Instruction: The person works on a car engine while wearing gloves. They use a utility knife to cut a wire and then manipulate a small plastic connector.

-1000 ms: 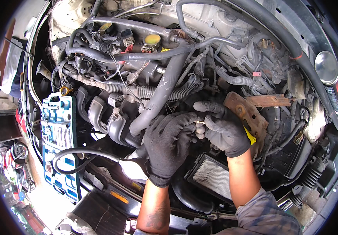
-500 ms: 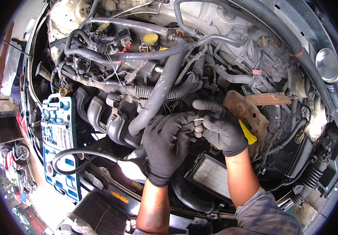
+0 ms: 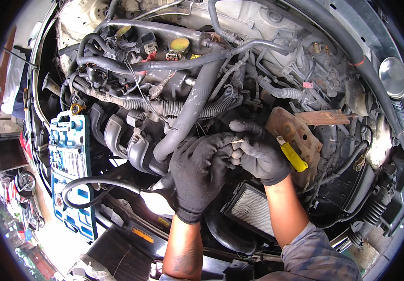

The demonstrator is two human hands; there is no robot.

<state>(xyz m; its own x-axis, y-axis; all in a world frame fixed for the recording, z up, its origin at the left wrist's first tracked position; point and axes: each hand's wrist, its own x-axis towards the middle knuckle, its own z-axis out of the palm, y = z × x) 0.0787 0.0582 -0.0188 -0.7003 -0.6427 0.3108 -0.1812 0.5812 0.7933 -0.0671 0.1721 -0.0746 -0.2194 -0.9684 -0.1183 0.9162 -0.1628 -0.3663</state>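
Observation:
Both my hands wear dark work gloves and meet over the middle of an open engine bay. My left hand (image 3: pixel 197 173) is closed, its thumb and forefinger tips pinched on a small pale piece (image 3: pixel 237 141). My right hand (image 3: pixel 265 157) has its fingers curled around the same piece from the other side. The piece is too small to name and mostly covered by the fingertips. To the right of my right hand, a yellow-handled tool (image 3: pixel 295 158) with a short metal end lies on a rusty metal bracket (image 3: pixel 280 122).
A blue tool case (image 3: pixel 71 174) stands open at the left. A lit lamp (image 3: pixel 159 202) on a bent black neck sits beside my left wrist. Below my hands is a pleated air filter (image 3: pixel 252 208). A thick grey hose (image 3: pixel 196 100) crosses the engine; a can (image 3: pixel 394 79) stands far right.
My right hand has shifted slightly left and down, uncovering more of the yellow-handled tool. My left hand has barely moved, and the small piece stays between the fingertips.

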